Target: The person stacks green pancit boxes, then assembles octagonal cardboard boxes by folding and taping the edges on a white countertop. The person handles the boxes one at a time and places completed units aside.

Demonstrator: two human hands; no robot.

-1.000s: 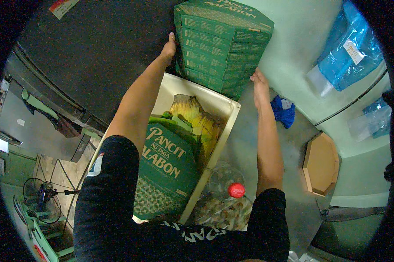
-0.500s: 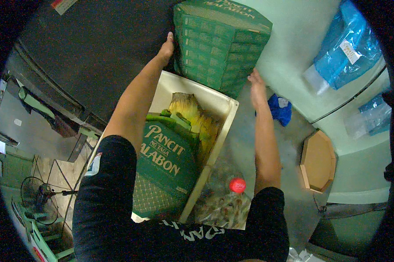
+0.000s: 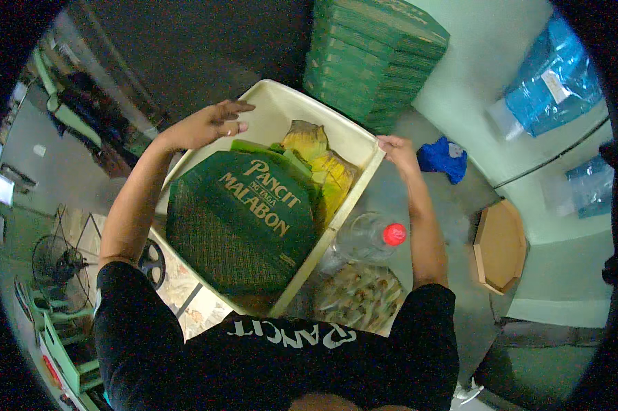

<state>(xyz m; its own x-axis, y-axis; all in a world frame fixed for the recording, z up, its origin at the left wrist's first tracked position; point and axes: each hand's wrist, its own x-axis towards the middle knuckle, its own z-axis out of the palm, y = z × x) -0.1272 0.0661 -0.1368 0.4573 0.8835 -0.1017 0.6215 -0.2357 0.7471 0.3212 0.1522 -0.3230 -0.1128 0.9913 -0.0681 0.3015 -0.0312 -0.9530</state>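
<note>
A deep cream plastic tub (image 3: 281,96) lies tilted in front of me. Inside it rest a green octagonal box lid (image 3: 233,219) with pale lettering and several yellow-green banana leaves (image 3: 333,175). My left hand (image 3: 209,128) hovers over the tub's left side, its fingers stretched out and holding nothing. At the tub's far right corner, my right hand (image 3: 396,149) has its fingers closed on the rim. Just beyond the tub stands a tall stack of green octagonal boxes (image 3: 370,68), touched by neither hand.
Right of the tub are a clear bottle with a red cap (image 3: 394,234) and a clear bag of brownish pieces (image 3: 360,298). Farther right lie a blue cloth (image 3: 443,160) and an open brown octagonal box (image 3: 502,248). Blue plastic packs (image 3: 552,75) hang on the wall. A fan (image 3: 62,260) stands left.
Both hands have let go of the green box stack, which now stands beyond the tub. My left hand moved back and left; my right came down to the tub's corner.
</note>
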